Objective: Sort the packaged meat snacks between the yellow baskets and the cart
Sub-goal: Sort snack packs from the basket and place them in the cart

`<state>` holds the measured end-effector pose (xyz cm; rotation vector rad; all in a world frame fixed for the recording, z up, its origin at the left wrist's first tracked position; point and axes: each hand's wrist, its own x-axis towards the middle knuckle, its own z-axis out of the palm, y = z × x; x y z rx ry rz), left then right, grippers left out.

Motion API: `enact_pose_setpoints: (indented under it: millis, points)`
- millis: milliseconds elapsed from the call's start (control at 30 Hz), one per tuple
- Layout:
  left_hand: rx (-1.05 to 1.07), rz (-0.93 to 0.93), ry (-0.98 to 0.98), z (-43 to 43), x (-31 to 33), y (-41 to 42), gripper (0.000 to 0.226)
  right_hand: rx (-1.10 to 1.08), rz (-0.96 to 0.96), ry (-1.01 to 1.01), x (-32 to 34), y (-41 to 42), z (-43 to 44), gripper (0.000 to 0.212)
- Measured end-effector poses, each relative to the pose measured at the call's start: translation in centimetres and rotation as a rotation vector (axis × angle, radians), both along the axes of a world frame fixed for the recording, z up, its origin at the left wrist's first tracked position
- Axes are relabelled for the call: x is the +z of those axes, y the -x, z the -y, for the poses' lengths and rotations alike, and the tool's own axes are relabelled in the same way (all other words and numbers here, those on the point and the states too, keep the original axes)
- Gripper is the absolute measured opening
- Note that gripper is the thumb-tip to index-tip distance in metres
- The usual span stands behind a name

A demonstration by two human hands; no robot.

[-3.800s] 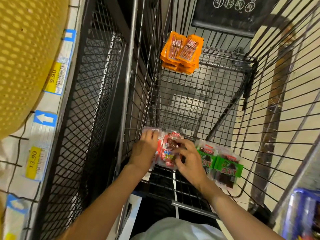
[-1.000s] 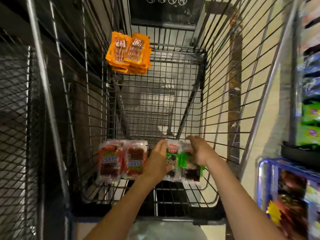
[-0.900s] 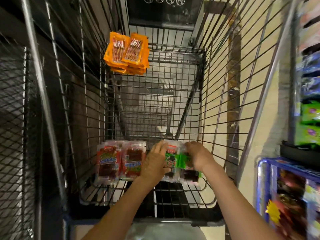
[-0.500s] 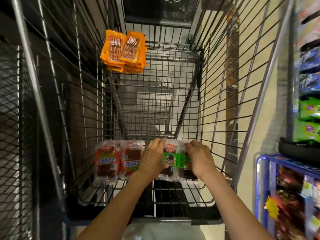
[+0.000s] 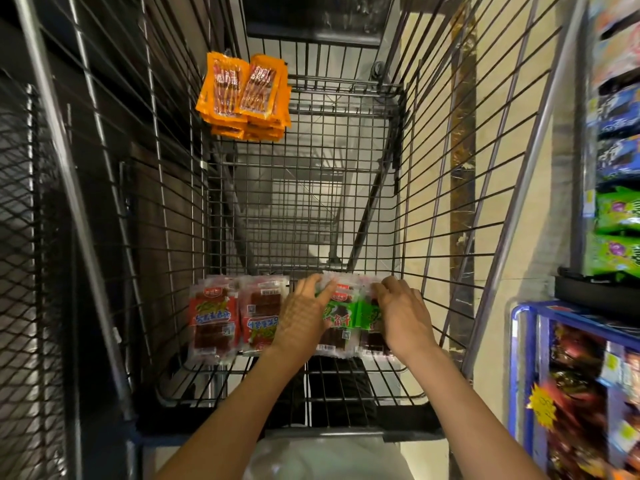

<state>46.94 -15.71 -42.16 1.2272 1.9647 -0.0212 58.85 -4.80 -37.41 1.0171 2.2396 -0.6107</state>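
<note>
Glossy plastic snack packets (image 5: 341,318), bare metal wire cart (image 5: 346,86)

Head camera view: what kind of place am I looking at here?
Probably a supermarket aisle: a wire shopping cart holds orange packs and green-labelled packs, with a shelf of bagged snacks to its right.

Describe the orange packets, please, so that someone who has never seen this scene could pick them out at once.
Look inside the wire shopping cart, at its far end. In the far left corner sits a stack of orange packets. They alone are orange with clear windows showing thin reddish sticks; the red-label packs and green-label packs lie at the near end.
</note>
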Motion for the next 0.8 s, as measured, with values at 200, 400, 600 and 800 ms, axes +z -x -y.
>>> enact_pose_setpoints:
  millis: [200, 400, 600, 800]
  points:
    - [0.051, -0.005, 0.001, 0.0, -0.1, -0.4, 0.072, 0.005, 0.013, 0.003, 0.3, 0.1, 0.0, 0.044]
    - [0.134, 0.043, -0.054, 0.1, -0.9, -0.4, 0.065, 0.026, 0.027, -0.014, 0.5, 0.5, -0.1, 0.036]
    - [0.379, 0.268, -0.120, 0.3, -1.4, -0.1, 0.066, 0.026, 0.033, -0.016, 1.1, 0.5, -0.3, 0.040]
    - [0.200, 0.152, -0.017, 0.2, -1.7, -0.4, 0.086, 0.040, 0.103, 0.011, 1.2, 0.7, -0.3, 0.041]
